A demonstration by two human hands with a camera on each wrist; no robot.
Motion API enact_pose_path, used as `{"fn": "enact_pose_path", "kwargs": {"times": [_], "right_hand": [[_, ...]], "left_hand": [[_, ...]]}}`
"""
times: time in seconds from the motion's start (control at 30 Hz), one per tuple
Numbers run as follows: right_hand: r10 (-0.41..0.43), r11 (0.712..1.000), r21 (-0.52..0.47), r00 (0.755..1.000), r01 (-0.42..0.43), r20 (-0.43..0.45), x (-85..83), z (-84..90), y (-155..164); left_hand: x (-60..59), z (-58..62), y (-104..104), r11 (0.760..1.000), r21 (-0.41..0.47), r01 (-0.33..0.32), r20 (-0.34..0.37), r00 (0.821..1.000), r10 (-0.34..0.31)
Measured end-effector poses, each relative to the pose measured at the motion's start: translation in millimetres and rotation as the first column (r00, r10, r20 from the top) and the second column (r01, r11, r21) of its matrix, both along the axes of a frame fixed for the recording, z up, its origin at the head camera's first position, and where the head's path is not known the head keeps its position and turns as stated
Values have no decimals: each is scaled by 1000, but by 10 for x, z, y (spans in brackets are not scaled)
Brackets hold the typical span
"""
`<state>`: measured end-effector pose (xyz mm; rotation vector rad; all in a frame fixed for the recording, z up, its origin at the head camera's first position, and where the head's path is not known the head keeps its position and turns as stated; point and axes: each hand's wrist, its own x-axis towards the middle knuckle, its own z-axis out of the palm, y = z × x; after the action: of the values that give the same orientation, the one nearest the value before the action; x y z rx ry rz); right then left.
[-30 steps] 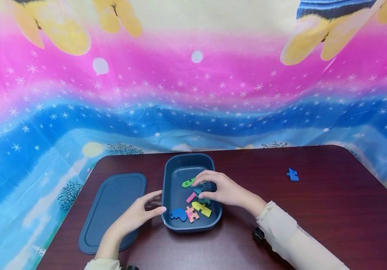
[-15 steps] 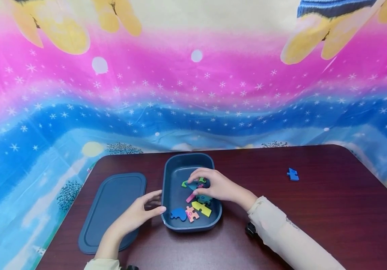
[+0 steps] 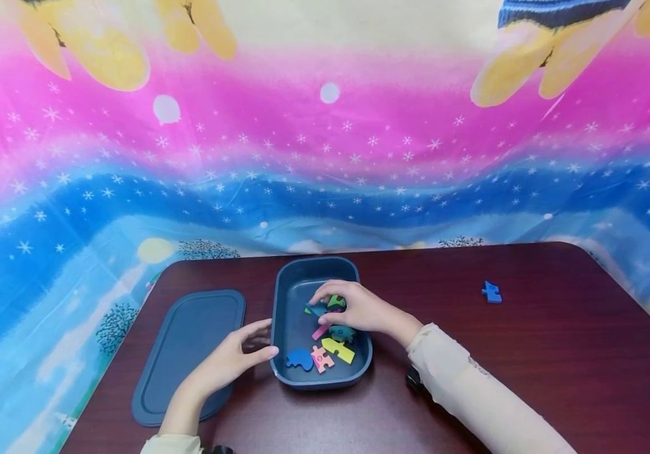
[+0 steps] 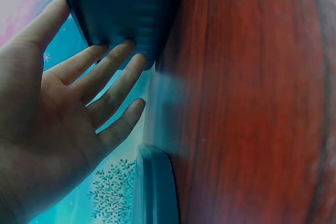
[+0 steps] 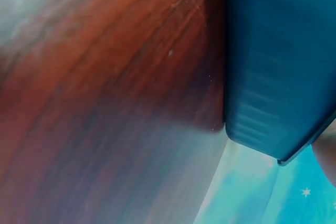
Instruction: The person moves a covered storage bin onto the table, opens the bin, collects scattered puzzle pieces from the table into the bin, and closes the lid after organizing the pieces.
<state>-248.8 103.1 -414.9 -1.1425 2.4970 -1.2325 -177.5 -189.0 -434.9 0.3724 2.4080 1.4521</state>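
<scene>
pinching a green puzzle piece [image 3: 335, 302] inside the blue container [image 3: 289, 328] with right hand [image 3: 353, 310] fingers; left hand [image 3: 228, 362] fingers spread against its outer wall.

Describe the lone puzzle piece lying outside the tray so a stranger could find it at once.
Start at the dark reddish-brown wooden table and find the dark blue rectangular plastic tray near its middle. Look far to the right of it, toward the table's right edge: the small blue flat jigsaw piece lies there alone on bare wood, while every other coloured piece sits inside the tray.
</scene>
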Motion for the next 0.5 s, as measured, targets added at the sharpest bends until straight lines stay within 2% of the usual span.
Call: {"fn": "enact_pose_path", "kwargs": {"times": [0.33,0.5], "right_hand": [[10,1000,23,1000,-10,-23,-9,-34,-68],[-20,999,43,1000,21,-24,9,-42,-71]], "left_hand": [[1,6,-5,1000,5,8,3,1000,-8],[-9,2,3,1000,0,11,4,1000,-11]]}}
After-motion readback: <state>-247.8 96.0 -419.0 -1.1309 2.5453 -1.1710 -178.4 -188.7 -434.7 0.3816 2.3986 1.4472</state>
